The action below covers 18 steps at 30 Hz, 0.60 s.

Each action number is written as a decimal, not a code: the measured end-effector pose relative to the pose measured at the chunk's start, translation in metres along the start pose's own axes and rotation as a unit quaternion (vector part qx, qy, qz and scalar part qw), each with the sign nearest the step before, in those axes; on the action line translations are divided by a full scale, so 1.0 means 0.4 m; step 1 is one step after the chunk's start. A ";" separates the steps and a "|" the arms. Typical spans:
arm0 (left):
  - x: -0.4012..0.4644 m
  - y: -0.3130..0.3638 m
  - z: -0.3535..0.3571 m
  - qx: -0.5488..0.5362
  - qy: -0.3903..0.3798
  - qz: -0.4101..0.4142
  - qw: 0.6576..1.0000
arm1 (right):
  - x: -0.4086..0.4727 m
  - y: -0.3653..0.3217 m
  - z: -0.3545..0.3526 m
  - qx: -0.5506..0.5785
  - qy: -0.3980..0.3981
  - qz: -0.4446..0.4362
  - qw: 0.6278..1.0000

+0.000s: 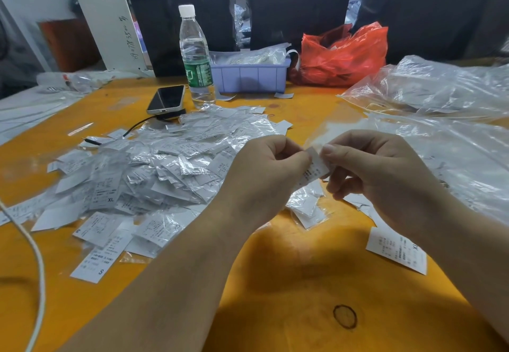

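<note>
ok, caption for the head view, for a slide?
Left hand and right hand pinch one label over an orange table, beside a heap of bagged labels; bottle, phone, tray behind.

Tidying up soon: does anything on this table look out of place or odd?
A dark ring-shaped stain marks the orange tabletop close to the person; white bagged labels lie in a loose, sprawling heap.
</note>
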State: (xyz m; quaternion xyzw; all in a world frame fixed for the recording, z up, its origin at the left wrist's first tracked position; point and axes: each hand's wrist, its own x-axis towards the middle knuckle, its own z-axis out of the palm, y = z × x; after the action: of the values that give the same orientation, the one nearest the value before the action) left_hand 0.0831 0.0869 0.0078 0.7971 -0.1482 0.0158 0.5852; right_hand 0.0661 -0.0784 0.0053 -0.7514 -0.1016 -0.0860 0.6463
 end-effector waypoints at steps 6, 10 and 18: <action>0.003 0.000 -0.007 -0.067 -0.004 -0.035 0.997 | 0.000 0.000 0.000 -0.008 -0.008 0.014 1.000; 0.003 -0.002 -0.003 -0.071 -0.005 -0.034 0.997 | -0.006 -0.001 0.006 0.018 -0.026 0.021 0.999; 0.015 -0.004 -0.019 -0.097 -0.015 -0.078 0.992 | 0.006 -0.006 -0.010 0.064 0.043 0.033 0.996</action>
State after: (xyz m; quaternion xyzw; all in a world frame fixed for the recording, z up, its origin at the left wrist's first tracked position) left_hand 0.0902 0.0930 0.0099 0.7460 -0.0956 -0.0564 0.6566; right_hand 0.0678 -0.0819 0.0089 -0.7068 -0.0543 -0.0900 0.6996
